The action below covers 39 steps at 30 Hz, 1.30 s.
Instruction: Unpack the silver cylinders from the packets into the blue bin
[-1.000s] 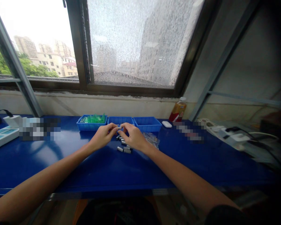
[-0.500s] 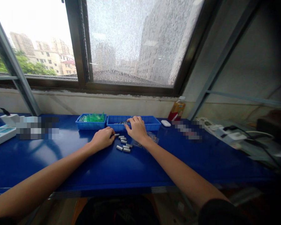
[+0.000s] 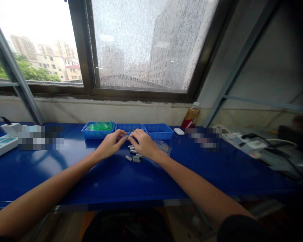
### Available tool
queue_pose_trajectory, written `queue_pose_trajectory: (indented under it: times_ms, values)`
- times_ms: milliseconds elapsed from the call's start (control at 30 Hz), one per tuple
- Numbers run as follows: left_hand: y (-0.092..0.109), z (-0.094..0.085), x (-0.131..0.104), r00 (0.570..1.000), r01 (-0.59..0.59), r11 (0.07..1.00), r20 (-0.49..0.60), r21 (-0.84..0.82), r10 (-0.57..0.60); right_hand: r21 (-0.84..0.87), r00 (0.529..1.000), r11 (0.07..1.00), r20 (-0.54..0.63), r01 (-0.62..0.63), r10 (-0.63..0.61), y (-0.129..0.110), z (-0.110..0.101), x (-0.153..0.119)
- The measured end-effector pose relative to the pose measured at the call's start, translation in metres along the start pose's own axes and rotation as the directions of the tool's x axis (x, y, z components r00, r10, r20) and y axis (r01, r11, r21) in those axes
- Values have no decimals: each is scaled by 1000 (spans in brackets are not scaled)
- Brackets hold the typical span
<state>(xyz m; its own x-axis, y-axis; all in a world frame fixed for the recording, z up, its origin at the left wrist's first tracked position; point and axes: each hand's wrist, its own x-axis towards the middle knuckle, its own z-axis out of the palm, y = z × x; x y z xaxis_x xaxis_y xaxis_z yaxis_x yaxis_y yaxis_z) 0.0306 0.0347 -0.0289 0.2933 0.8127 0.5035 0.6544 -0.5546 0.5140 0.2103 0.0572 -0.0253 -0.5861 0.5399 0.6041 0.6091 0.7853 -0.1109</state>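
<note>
In front of the blue bins, my left hand [image 3: 111, 145] pinches a small silver metal cylinder [image 3: 127, 136] between thumb and fingertips. My right hand [image 3: 143, 144] meets it there, its thumb and fingers closed at the cylinder's other end; whatever small piece it may hold is hidden. Several more silver cylinders [image 3: 136, 160] lie loose on the blue table [image 3: 108, 183] just below the hands. Partly behind my right wrist is a clear plastic bag [image 3: 164, 147] with small parts in it. The middle blue bin [image 3: 121, 127], holding small metal pieces, is partly covered by my fingers.
A left blue bin [image 3: 91, 135] holds green and clear plastic pieces, and a right blue bin [image 3: 159, 135] stands beside the middle one. Further right are a white case [image 3: 179, 131] and a drink bottle [image 3: 191, 117]. Power strips [image 3: 2, 148] with cables lie at both sides.
My right hand has come back from the middle bin and closed against the left. My left hand has lifted its cylinder slightly up and to the right, off the table.
</note>
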Motion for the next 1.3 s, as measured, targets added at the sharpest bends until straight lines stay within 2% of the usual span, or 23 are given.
queue_pose_trajectory:
  times_ms: [67,133,300,400,500,600,733,900,1033,1100,1167,1300]
  values:
    - [-1,0,-1,995,-100,992,2,77,100,12,1000,1000,1,-7,7,1,0,1]
    - [-1,0,-1,989,-147,976,8,160,148,11,1000,1000,14,-10,10,-1,1,1]
    - [-2,6,-1,995,-91,980,-26,175,97,72,996,994,-31,-84,87,-7,0,0]
    - [-2,8,-1,996,-93,984,19,153,91,137,993,986,-50,-99,107,-6,0,-2]
    - [-4,10,0,994,-89,983,75,158,78,151,998,987,-14,-57,59,0,1,-3]
    - [-9,14,1,988,-80,977,146,199,51,119,995,989,-47,-85,92,11,3,0]
    - [-19,22,1,969,-131,952,238,275,64,22,960,973,-160,-228,228,29,7,5]
    - [-21,25,2,979,-130,931,194,340,66,-100,954,954,-135,-282,268,37,10,7]
    - [-18,18,2,991,-63,970,128,233,34,-110,973,971,-116,-213,200,26,5,3]
    - [-15,12,2,995,1,991,97,134,-14,-83,996,992,-26,-92,91,19,1,0]
    - [-11,6,3,995,42,998,88,39,-46,-40,997,999,80,24,-21,12,-1,-2]
    - [-3,-2,3,991,40,999,128,-31,-36,-8,983,994,146,110,-108,7,0,-3]
